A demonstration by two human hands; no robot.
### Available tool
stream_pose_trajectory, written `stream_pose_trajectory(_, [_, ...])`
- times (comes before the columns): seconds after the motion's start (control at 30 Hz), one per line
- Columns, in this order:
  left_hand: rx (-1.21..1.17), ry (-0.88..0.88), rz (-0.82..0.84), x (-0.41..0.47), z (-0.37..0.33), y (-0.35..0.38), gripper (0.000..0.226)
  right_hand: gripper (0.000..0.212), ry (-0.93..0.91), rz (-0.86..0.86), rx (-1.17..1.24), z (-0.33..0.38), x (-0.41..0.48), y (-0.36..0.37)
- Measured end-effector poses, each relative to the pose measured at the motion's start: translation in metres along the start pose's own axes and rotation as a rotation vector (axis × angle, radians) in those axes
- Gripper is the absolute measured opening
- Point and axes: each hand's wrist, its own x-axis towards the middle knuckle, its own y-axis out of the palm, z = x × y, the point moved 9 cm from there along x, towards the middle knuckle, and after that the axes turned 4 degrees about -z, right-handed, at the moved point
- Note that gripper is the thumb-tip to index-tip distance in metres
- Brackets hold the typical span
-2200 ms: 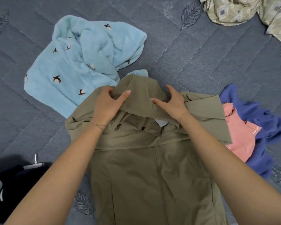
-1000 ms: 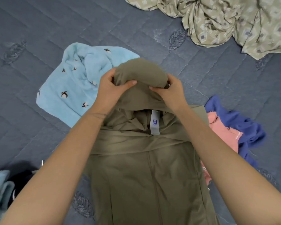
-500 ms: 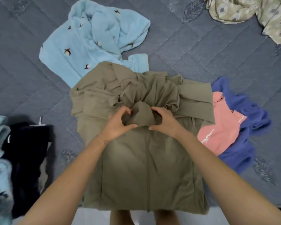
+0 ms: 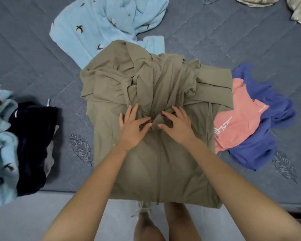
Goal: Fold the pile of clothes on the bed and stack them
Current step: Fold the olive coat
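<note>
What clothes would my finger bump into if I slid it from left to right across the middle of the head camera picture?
Fluffy light blue garment with dark birds → black garment → olive green jacket → salmon pink shirt with white lettering → crumpled royal blue garment.

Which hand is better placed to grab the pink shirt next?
Right. The right hand presses the olive hoodie on the side nearest the pink shirt; the left hand would have to cross.
</note>
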Motion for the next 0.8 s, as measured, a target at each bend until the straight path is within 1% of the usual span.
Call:
stream_pose_trajectory(0.13, [0.020, 0.030, -0.052, -0.035, 0.005, -0.005, 0.040, 0.064, 0.008, -0.059, 0.007, -0.001, -0.034, 0.010])
stream_pose_trajectory(0.2, [0.017, 0.057, -0.081, -0.053, 0.009, -0.004, 0.043, 0.065, 0.014, -0.115, -0.002, -0.004, -0.055, 0.018])
stream_pose_trajectory(0.3, [0.036, 0.085, -0.077, -0.084, 0.017, 0.001, 0.048, 0.064, 0.066, -0.221, -0.012, -0.012, -0.092, 0.027])
stream_pose_trajectory(0.37, [0.064, 0.097, -0.057, -0.108, 0.024, 0.005, 0.049, 0.065, 0.102, -0.250, -0.037, -0.019, -0.118, 0.037])
stream_pose_trajectory(0.53, [0.184, 0.110, -0.027, -0.164, 0.047, 0.007, 0.057, 0.068, 0.159, -0.213, -0.151, -0.045, -0.173, 0.060])
stream_pose_trajectory(0.67, [0.227, 0.016, -0.022, -0.193, 0.074, 0.011, 0.066, 0.072, 0.197, -0.221, -0.238, -0.071, -0.202, 0.061])
stream_pose_trajectory(0.8, [0.282, -0.073, -0.028, -0.210, 0.106, 0.016, 0.067, 0.076, 0.291, -0.177, -0.261, -0.111, -0.215, 0.061])
